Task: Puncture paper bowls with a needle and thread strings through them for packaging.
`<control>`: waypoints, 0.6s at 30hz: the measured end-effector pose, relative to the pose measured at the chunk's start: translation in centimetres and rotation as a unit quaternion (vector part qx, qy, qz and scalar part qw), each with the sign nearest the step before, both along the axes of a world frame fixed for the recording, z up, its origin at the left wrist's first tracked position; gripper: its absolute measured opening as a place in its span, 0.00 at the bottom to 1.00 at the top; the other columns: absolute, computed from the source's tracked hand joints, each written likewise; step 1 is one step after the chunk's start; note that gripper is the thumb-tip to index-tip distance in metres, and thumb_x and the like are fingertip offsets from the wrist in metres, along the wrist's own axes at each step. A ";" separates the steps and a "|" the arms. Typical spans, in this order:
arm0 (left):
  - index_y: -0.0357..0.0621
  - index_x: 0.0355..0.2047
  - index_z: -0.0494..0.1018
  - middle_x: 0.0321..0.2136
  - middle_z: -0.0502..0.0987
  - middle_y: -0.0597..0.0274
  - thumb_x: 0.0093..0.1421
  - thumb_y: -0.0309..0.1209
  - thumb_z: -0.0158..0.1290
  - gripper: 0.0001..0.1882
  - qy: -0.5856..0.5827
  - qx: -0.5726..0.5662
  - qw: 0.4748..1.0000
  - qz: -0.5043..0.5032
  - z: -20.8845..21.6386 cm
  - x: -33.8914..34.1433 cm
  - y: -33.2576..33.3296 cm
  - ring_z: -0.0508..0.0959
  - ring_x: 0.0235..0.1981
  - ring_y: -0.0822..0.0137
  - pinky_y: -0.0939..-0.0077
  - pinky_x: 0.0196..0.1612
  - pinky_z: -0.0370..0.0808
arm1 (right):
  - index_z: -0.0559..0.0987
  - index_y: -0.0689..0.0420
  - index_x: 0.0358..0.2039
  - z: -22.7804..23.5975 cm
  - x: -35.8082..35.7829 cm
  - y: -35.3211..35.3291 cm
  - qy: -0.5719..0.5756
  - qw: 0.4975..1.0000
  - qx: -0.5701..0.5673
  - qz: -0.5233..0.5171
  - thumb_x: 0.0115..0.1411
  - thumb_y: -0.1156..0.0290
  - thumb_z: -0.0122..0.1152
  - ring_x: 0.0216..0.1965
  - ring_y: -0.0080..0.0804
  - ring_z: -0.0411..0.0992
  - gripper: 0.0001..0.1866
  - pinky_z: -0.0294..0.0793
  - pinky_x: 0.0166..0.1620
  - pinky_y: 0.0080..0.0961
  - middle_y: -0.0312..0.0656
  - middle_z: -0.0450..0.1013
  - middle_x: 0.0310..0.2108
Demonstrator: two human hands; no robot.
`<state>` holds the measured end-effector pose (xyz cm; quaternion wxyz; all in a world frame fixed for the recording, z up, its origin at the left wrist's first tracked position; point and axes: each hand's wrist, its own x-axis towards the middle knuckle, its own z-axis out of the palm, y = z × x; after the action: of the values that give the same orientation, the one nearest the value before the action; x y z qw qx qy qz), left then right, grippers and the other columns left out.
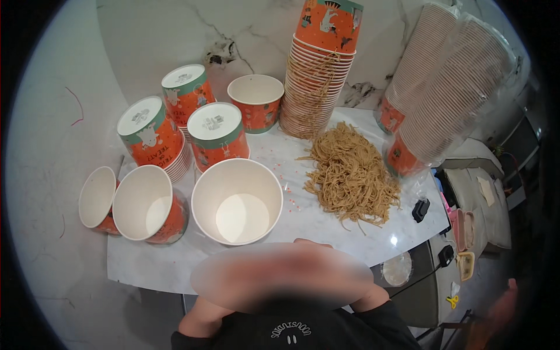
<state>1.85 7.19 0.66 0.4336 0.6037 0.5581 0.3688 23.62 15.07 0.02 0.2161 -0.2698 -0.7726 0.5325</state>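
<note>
My left forearm (204, 316) and right forearm (371, 297) reach toward each other at the table's near edge. A blurred patch covers most of both hands, so their fingers and anything in them are hidden. Only a bit of one hand (313, 242) shows above the patch; I cannot tell which hand it belongs to. Just beyond, to the left, stands an open white-lined paper tub (237, 201). Beyond to the right lies a loose heap of tan shredded paper strands (353, 178).
Two more open tubs (143, 203) (98, 198) sit at the left edge. Behind are upside-down orange tubs (216, 134), an upright tub (255, 104) and a tall tub stack (318, 76) draped with strands. Plastic-wrapped tub stacks (449, 93) and a small black object (420, 210) are at right.
</note>
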 end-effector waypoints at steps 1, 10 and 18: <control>0.38 0.37 0.81 0.21 0.78 0.61 0.66 0.27 0.58 0.05 -0.029 -0.032 0.999 0.014 0.2 -0.4 -0.1 0.77 0.22 0.73 0.77 0.26 0.70 | 0.83 0.58 0.44 -0.2 0.2 0.0 0.007 1.000 0.027 -0.006 0.64 0.70 0.68 0.30 0.30 0.72 0.10 0.71 0.32 0.25 0.40 0.75 0.34; 0.34 0.34 0.81 0.17 0.73 0.69 0.67 0.27 0.57 0.08 -0.110 -0.089 0.990 0.017 0.0 -2.8 -2.0 0.70 0.19 0.82 0.82 0.22 0.63 | 0.87 0.52 0.31 -0.5 2.1 1.2 -0.001 0.982 0.188 -0.006 0.57 0.71 0.72 0.39 0.27 0.72 0.02 0.64 0.47 0.28 0.32 0.78 0.32; 0.39 0.36 0.80 0.23 0.77 0.51 0.67 0.33 0.59 0.09 -0.001 -0.012 1.000 -0.024 -0.9 -0.3 -1.2 0.75 0.20 0.64 0.71 0.26 0.71 | 0.74 0.59 0.60 -2.1 -1.0 -2.4 0.053 0.994 -0.095 0.023 0.65 0.71 0.67 0.55 0.31 0.76 0.24 0.67 0.64 0.38 0.43 0.77 0.52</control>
<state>1.58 5.97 -0.25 0.4505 0.6113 0.5470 0.3524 22.62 12.70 -2.05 0.2175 -0.2427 -0.7124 0.6215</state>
